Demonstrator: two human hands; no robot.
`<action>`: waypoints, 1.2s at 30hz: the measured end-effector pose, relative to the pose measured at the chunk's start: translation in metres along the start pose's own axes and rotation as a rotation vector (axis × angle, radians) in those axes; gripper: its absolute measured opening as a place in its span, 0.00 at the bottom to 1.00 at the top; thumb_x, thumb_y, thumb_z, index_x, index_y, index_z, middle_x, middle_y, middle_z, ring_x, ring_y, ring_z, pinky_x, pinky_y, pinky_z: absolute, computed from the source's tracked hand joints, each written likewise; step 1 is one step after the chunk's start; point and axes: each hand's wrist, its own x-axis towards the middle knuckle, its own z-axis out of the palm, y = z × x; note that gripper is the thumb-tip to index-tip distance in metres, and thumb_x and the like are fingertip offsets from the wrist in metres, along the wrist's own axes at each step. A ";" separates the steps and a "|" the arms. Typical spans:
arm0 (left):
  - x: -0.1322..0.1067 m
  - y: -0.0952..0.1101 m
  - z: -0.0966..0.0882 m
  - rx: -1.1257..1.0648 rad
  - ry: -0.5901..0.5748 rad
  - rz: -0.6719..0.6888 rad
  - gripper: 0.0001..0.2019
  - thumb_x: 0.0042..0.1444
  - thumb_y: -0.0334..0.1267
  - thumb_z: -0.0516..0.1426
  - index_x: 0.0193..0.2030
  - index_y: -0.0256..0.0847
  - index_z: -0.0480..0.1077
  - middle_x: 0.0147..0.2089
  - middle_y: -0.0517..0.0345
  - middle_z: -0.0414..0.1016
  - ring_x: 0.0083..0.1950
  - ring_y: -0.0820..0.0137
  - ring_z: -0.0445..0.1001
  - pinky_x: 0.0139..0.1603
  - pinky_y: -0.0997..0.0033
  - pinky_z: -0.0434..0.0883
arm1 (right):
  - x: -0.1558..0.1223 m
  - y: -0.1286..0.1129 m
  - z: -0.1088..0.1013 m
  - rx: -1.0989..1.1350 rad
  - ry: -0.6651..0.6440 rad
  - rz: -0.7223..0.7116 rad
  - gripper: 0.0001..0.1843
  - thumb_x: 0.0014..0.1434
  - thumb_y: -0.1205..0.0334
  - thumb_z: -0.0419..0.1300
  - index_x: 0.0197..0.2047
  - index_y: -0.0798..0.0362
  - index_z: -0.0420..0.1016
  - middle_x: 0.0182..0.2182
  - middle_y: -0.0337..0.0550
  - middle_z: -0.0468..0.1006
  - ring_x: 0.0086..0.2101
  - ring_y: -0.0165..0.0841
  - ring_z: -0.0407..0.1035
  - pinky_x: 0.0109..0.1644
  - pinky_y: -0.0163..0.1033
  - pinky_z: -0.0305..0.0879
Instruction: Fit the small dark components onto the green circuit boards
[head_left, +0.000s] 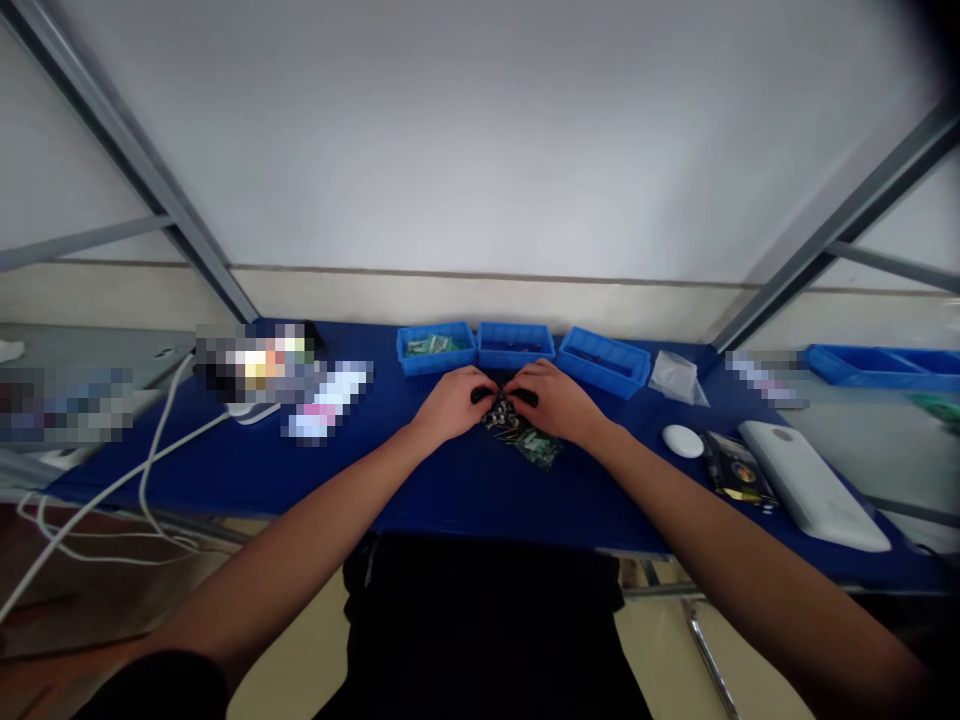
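Here the left hand (451, 402) and right hand (559, 398) sit close together, each pinching a dark piece (524, 397), whether joined or separate is impossible to tell, over small parts (501, 420) on the blue table (480, 510), with blue bins (516, 357) fanned just beyond, presumably for easy reach.

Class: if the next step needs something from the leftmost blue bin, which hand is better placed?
Probably the left hand: it lies nearer that blue bin, while the right hand is farther across. Both are at the small parts.

Smooth plastic bins (517, 355); metal frame (115, 120)
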 end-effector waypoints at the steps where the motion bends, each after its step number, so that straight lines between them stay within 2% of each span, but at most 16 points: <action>1: 0.000 0.000 0.000 0.001 -0.001 0.000 0.08 0.63 0.29 0.64 0.44 0.43 0.84 0.46 0.52 0.84 0.50 0.61 0.82 0.57 0.58 0.77 | 0.000 0.000 0.000 0.010 0.008 0.013 0.07 0.65 0.64 0.68 0.47 0.49 0.86 0.42 0.47 0.86 0.46 0.44 0.75 0.57 0.52 0.72; 4: 0.000 0.001 0.000 0.006 0.007 0.002 0.07 0.63 0.30 0.64 0.45 0.42 0.83 0.46 0.52 0.83 0.50 0.60 0.82 0.57 0.58 0.77 | -0.001 0.000 0.001 0.034 0.020 0.033 0.07 0.65 0.63 0.70 0.46 0.47 0.86 0.42 0.45 0.86 0.47 0.45 0.75 0.56 0.51 0.73; 11: -0.001 0.000 0.000 0.007 0.015 0.003 0.05 0.65 0.33 0.64 0.45 0.43 0.82 0.47 0.52 0.82 0.50 0.60 0.82 0.58 0.55 0.78 | -0.001 -0.003 0.003 0.023 0.048 0.078 0.09 0.65 0.71 0.65 0.41 0.49 0.85 0.39 0.44 0.86 0.44 0.43 0.74 0.52 0.49 0.73; 14: -0.001 0.002 0.000 -0.002 0.069 0.012 0.06 0.66 0.33 0.63 0.47 0.42 0.82 0.51 0.49 0.81 0.54 0.60 0.81 0.63 0.53 0.77 | 0.000 -0.005 0.001 0.041 0.129 0.131 0.08 0.65 0.71 0.64 0.39 0.49 0.83 0.38 0.44 0.86 0.43 0.42 0.76 0.51 0.49 0.73; 16: -0.001 0.004 -0.001 -0.028 0.118 0.024 0.09 0.69 0.34 0.61 0.53 0.42 0.80 0.54 0.48 0.81 0.58 0.59 0.80 0.65 0.52 0.76 | 0.000 -0.007 -0.001 0.067 0.221 0.172 0.07 0.64 0.70 0.64 0.40 0.49 0.82 0.37 0.44 0.85 0.42 0.42 0.77 0.50 0.49 0.74; 18: 0.000 0.005 -0.002 -0.067 0.139 0.035 0.14 0.70 0.36 0.59 0.60 0.43 0.78 0.55 0.48 0.81 0.59 0.59 0.80 0.64 0.52 0.76 | 0.001 -0.008 -0.002 0.119 0.306 0.205 0.05 0.65 0.68 0.64 0.41 0.49 0.81 0.37 0.44 0.85 0.41 0.41 0.78 0.48 0.48 0.76; 20: 0.001 0.006 -0.002 -0.106 0.134 0.051 0.15 0.72 0.37 0.58 0.62 0.44 0.77 0.55 0.50 0.83 0.58 0.60 0.81 0.62 0.52 0.78 | 0.000 -0.010 -0.001 0.180 0.343 0.217 0.06 0.66 0.65 0.65 0.45 0.48 0.81 0.38 0.43 0.86 0.41 0.41 0.80 0.47 0.47 0.77; 24: 0.001 0.008 -0.004 -0.162 0.143 0.062 0.13 0.73 0.36 0.55 0.57 0.45 0.80 0.53 0.52 0.86 0.54 0.62 0.84 0.58 0.57 0.79 | -0.001 -0.015 0.002 0.238 0.304 0.180 0.13 0.67 0.62 0.64 0.54 0.46 0.80 0.40 0.42 0.87 0.44 0.41 0.81 0.49 0.49 0.78; 27: -0.001 0.010 -0.006 -0.245 0.185 0.023 0.13 0.72 0.37 0.58 0.60 0.44 0.77 0.52 0.53 0.87 0.52 0.63 0.85 0.57 0.60 0.79 | -0.001 -0.018 0.001 0.247 0.297 0.129 0.21 0.69 0.63 0.62 0.64 0.45 0.77 0.40 0.41 0.87 0.44 0.40 0.81 0.51 0.49 0.78; 30: -0.002 0.014 -0.007 -0.351 0.188 -0.017 0.15 0.71 0.39 0.59 0.62 0.42 0.74 0.48 0.52 0.87 0.50 0.63 0.86 0.56 0.60 0.80 | -0.001 -0.020 -0.003 0.236 0.296 0.102 0.23 0.72 0.64 0.57 0.68 0.44 0.74 0.44 0.43 0.86 0.42 0.38 0.80 0.49 0.47 0.78; 33: -0.002 0.015 -0.006 -0.438 0.153 -0.051 0.14 0.73 0.42 0.58 0.60 0.41 0.76 0.46 0.52 0.88 0.49 0.63 0.86 0.56 0.60 0.81 | -0.002 -0.019 -0.005 0.243 0.320 0.129 0.20 0.74 0.64 0.55 0.65 0.45 0.76 0.48 0.45 0.84 0.42 0.37 0.80 0.47 0.45 0.79; 36: -0.002 0.014 -0.003 -0.513 0.118 -0.069 0.16 0.74 0.43 0.57 0.63 0.42 0.76 0.48 0.52 0.88 0.50 0.63 0.87 0.57 0.58 0.82 | -0.003 -0.017 -0.003 0.264 0.375 0.179 0.13 0.73 0.61 0.59 0.58 0.47 0.78 0.47 0.45 0.85 0.42 0.38 0.81 0.48 0.44 0.79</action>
